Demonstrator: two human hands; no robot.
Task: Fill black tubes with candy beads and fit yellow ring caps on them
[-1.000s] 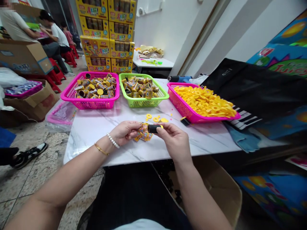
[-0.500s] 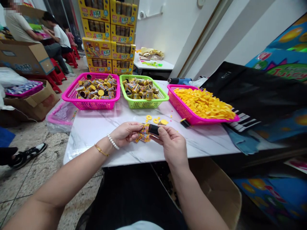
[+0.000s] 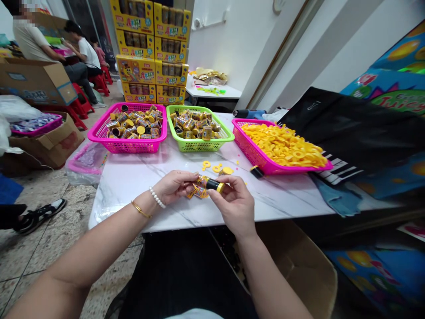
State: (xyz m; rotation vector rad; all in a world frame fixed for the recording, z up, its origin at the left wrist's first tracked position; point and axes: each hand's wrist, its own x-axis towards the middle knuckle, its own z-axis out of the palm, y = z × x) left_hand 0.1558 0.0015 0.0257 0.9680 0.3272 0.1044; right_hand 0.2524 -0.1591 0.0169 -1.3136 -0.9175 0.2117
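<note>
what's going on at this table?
A person's left hand pinches a printed sleeve against one end of a yellow-ended black cylinder, held in the right hand; how far the sleeve covers it is unclear. Beyond, a left pink basket and a green basket hold sleeved cylinders; a right pink basket holds yellow ring-shaped pieces.

I see left hand (image 3: pixel 175 185) pinching printed yellow wrap (image 3: pixel 201 180), right hand (image 3: pixel 236 203) gripping black yellow-ended cylinder (image 3: pixel 213 184), both in front of lime-green rectangular plastic basket (image 3: pixel 201 145).
</note>
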